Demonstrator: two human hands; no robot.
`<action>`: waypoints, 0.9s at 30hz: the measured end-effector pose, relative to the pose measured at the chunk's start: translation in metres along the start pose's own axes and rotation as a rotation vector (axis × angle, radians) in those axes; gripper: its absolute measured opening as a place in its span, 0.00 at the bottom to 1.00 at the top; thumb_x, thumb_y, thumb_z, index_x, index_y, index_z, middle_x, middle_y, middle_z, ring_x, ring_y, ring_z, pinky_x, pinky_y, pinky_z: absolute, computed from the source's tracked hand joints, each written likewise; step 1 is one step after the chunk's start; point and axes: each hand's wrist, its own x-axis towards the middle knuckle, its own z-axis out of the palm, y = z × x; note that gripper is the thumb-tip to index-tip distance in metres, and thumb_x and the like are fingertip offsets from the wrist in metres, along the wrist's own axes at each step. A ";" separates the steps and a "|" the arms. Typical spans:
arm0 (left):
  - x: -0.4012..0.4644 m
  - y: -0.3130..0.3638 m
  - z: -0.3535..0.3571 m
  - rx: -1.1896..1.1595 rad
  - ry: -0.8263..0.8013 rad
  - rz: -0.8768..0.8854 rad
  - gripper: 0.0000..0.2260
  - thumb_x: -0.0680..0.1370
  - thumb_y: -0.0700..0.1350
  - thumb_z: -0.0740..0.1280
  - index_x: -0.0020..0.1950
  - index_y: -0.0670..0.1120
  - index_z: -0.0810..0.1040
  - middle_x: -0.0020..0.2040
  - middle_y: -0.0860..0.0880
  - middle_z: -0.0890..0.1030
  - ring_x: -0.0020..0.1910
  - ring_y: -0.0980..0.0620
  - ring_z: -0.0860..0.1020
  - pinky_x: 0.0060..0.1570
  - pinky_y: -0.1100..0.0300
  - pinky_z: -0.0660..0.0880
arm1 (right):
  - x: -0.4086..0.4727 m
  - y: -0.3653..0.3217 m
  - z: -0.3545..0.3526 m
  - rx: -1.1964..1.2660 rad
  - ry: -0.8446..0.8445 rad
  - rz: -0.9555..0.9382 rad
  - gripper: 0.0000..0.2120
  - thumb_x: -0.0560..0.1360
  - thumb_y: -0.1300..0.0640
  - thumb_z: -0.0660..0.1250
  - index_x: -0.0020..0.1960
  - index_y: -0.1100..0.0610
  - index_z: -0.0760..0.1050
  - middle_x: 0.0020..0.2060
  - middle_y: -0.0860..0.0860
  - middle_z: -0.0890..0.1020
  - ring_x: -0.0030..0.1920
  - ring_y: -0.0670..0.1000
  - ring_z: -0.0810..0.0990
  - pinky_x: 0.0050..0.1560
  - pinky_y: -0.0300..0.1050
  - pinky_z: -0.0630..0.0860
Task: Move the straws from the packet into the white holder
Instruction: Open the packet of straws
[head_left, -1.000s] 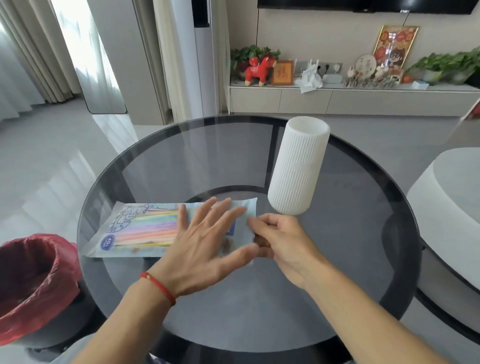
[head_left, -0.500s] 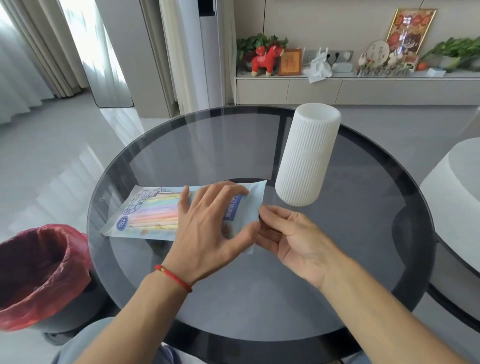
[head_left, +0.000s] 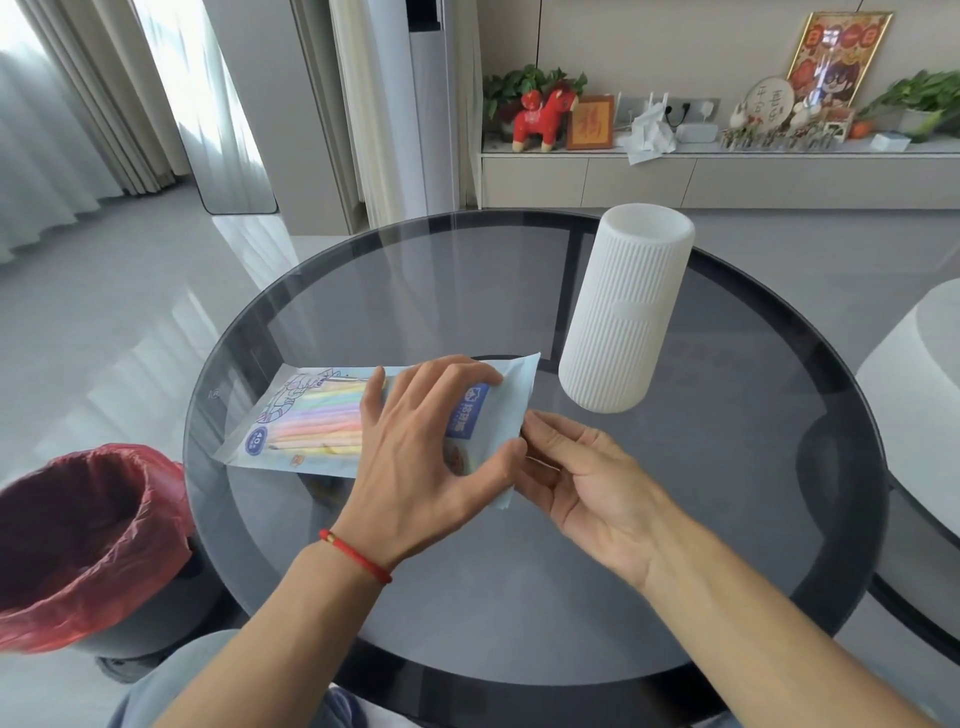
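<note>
A flat packet of pastel straws (head_left: 311, 421) lies on the round dark glass table (head_left: 519, 597), its sealed right end lifted a little. My left hand (head_left: 421, 457) grips that right part, fingers over the top and thumb at the near edge. My right hand (head_left: 582, 473) is palm up just right of it, with fingertips touching the packet's right edge. The tall ribbed white holder (head_left: 623, 312) stands upright behind my right hand, apart from both hands. The straws are inside the packet.
A bin with a red liner (head_left: 78, 540) stands on the floor at the table's left. A white rounded seat (head_left: 914, 410) is at the right. A low cabinet with ornaments (head_left: 675, 171) runs along the far wall.
My left hand went from lying flat on the packet to curling around its right end and lifting it. My right hand turned palm up at the packet's edge.
</note>
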 end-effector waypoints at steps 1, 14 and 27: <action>0.000 0.000 0.000 -0.008 0.004 0.004 0.16 0.72 0.58 0.70 0.57 0.54 0.74 0.58 0.58 0.76 0.61 0.54 0.74 0.67 0.37 0.61 | 0.000 0.000 -0.001 -0.087 0.008 -0.033 0.08 0.80 0.61 0.70 0.51 0.64 0.87 0.45 0.59 0.89 0.41 0.52 0.89 0.43 0.42 0.85; -0.001 0.010 0.009 0.122 -0.094 0.253 0.09 0.73 0.40 0.67 0.38 0.50 0.70 0.63 0.46 0.78 0.52 0.46 0.74 0.58 0.46 0.72 | -0.002 -0.001 0.005 -1.076 0.111 -0.383 0.15 0.74 0.52 0.61 0.33 0.59 0.71 0.25 0.47 0.68 0.27 0.47 0.63 0.29 0.44 0.62; 0.010 -0.011 -0.013 -0.086 -0.001 0.106 0.08 0.76 0.37 0.65 0.38 0.42 0.71 0.59 0.46 0.72 0.55 0.53 0.76 0.51 0.64 0.73 | 0.003 0.000 -0.009 -1.206 0.070 -0.348 0.15 0.72 0.53 0.62 0.33 0.61 0.66 0.26 0.44 0.63 0.29 0.45 0.60 0.31 0.43 0.59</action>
